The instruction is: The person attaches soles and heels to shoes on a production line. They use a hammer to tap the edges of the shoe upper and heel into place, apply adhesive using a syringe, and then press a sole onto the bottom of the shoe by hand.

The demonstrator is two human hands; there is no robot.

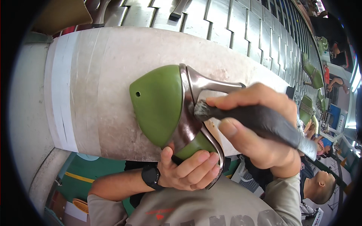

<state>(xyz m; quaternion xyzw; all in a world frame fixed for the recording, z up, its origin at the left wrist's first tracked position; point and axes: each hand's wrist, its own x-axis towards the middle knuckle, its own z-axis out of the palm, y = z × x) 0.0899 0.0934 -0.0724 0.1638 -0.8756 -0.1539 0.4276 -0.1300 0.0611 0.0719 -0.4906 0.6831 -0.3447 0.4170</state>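
Note:
A bronze metallic high-heeled shoe [188,130] sits on a green shoe last [156,103], lying on its side over the pale work surface. Its slim heel [217,84] points right, and the last has a small round hole. My left hand [190,169] wraps its fingers round the front of the shoe, close to my body. In my right hand [264,124] is a dark, thick-handled tool [260,118] with a worn grey tip and a pale flat far end. The grey tip touches the shoe where the heel meets the sole; the tool's exact kind is unclear.
The pale padded bench [117,75] has tape strips across its left end. Beyond it runs a slatted metal conveyor [215,26], carrying a bronze heeled shoe [179,9] and green shoes [313,71] farther right. Another person [320,184] is at the lower right; others are farther off.

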